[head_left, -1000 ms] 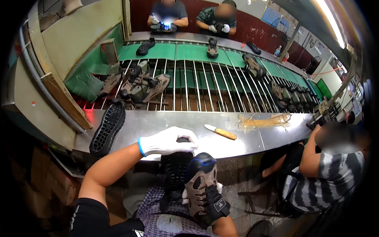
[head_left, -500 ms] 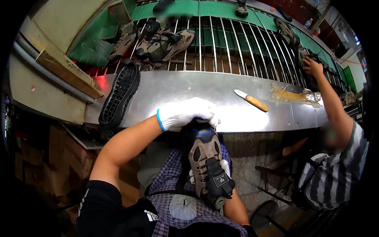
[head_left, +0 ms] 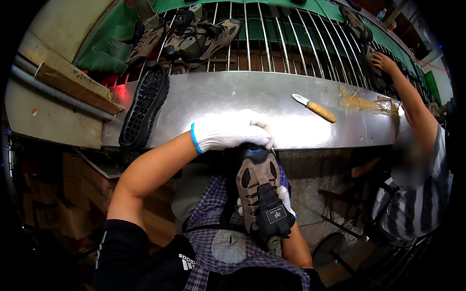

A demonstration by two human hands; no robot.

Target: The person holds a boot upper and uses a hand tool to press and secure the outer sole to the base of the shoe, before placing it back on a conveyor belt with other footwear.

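A brown and black shoe (head_left: 252,177) is held over my lap, toe pointing away from me, its laces and tongue facing up. My left hand (head_left: 238,134), in a white knit glove with a blue cuff, has its fingers closed over the toe end. From beneath, my right hand (head_left: 285,198), also gloved, grips the shoe's middle; only parts of its fingers show along both sides. The underside of the shoe is hidden. On the metal ledge beyond lie a wooden-handled knife (head_left: 315,107) and, further left, a black shoe sole (head_left: 144,104) with a grid-like inside.
Several similar shoes (head_left: 199,41) rest on the rack of metal rods (head_left: 267,46) behind the metal ledge (head_left: 213,97). Brown tape (head_left: 364,103) sticks to the ledge at right. A co-worker's hand (head_left: 383,63) touches a shoe at far right. A cabinet (head_left: 53,116) stands left.
The shoe has shifted slightly right, and my left hand now sits more over its toe. The whole bench appears a little higher in view. The co-worker's hand has moved slightly on the far shoe.
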